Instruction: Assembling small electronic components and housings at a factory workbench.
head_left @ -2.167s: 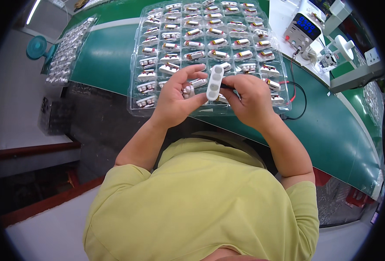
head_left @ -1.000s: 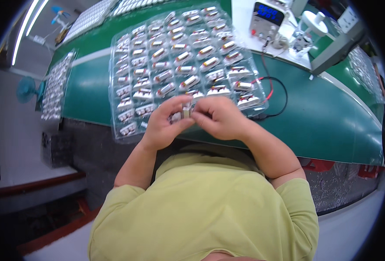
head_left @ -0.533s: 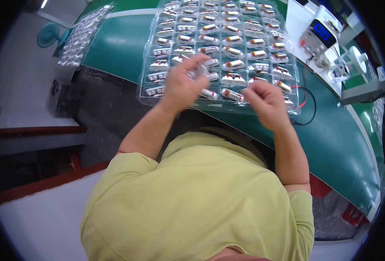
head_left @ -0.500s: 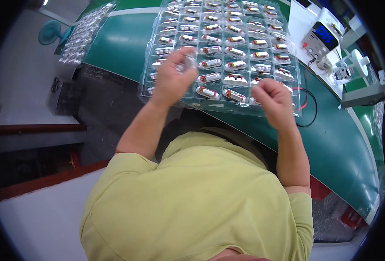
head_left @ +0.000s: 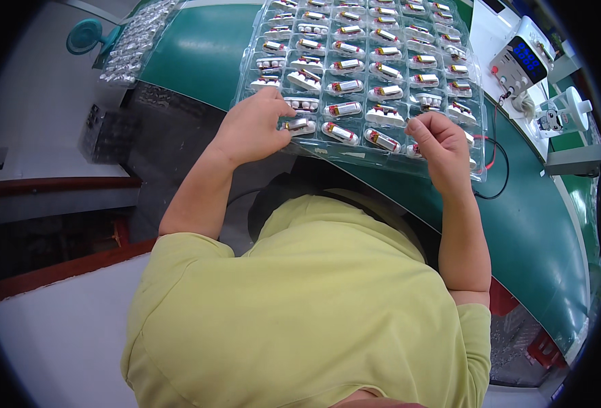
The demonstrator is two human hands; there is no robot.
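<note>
A clear plastic tray [head_left: 355,158] with rows of cells lies before me. Small white oblong electronic pieces, each with a silver pouch battery and red wires, fill its cells. My left hand [head_left: 253,129] is at the tray's near left corner, thumb and forefinger apart. Beside its thumb lies one white piece [head_left: 301,126] in a near cell; other fingertips are hidden. Over the near right part of the tray hangs my right hand [head_left: 444,146], its thumb and fingers closed together. Whatever it may hold is hidden. A silver-topped piece [head_left: 382,140] sits nearby in the front row.
A white bench power supply [head_left: 521,61] with a blue-lit display stands at the right back. Red and black leads [head_left: 503,194] loop onto the green table [head_left: 538,231]. Another filled tray [head_left: 137,44] lies far left, beside a teal fan [head_left: 85,36].
My left hand has moved left and down toward the near corner; the blurred piece at its fingers now rests in a cell. My right hand keeps its closed shape. The view has shifted slightly.
</note>
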